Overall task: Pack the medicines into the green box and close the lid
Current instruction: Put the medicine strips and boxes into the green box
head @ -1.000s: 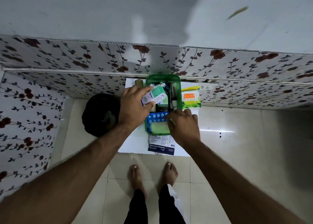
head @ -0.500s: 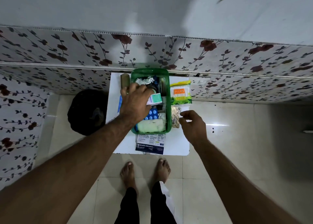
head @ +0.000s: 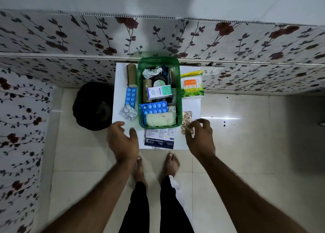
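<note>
The green box [head: 180,99] stands open on a small white table [head: 191,106], against the wall. Inside it lie a white-teal carton [head: 159,91], a blue blister strip [head: 154,107], a white gauze pad [head: 160,119], foil packs and a brown roll. My left hand [head: 123,141] hovers open at the table's front left edge, holding nothing. My right hand [head: 200,137] pinches the near end of a gold blister strip [head: 186,118], which lies right of the box. No lid is in view.
Left of the box lie a brown roll [head: 131,74], a blue blister strip [head: 131,96] and a silver blister pack [head: 128,112]. A cotton swab pack [head: 191,84] sits at the right, and a dressings packet [head: 159,139] in front. A black round object [head: 93,106] stands on the floor at left.
My left hand let go of the white-teal carton inside the green box and drew back to the table's front edge. My right hand closed on the gold strip's near end.
</note>
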